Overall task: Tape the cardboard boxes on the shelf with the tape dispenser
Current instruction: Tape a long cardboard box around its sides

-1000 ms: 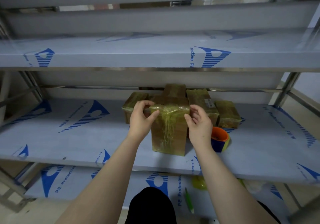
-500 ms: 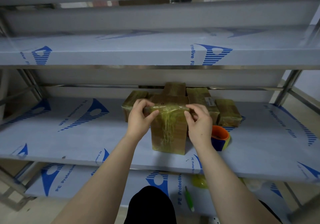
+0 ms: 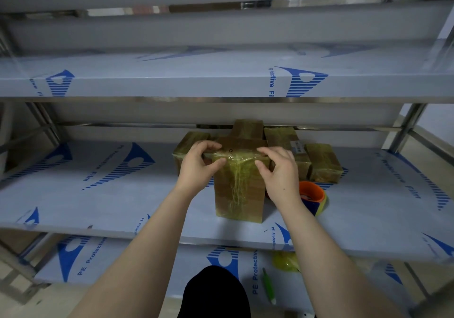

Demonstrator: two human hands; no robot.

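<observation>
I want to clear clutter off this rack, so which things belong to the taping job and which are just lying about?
Job:
- front box, gripped at its top by left hand and right hand
- boxes behind
- tape dispenser
- shelf

Lying about:
- green stick
- yellow wad
Both lie on the lower shelf.

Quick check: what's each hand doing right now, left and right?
Left hand: closed, pinching the top front edge of the upright cardboard box.
Right hand: closed, pinching the same edge of that box.
</observation>
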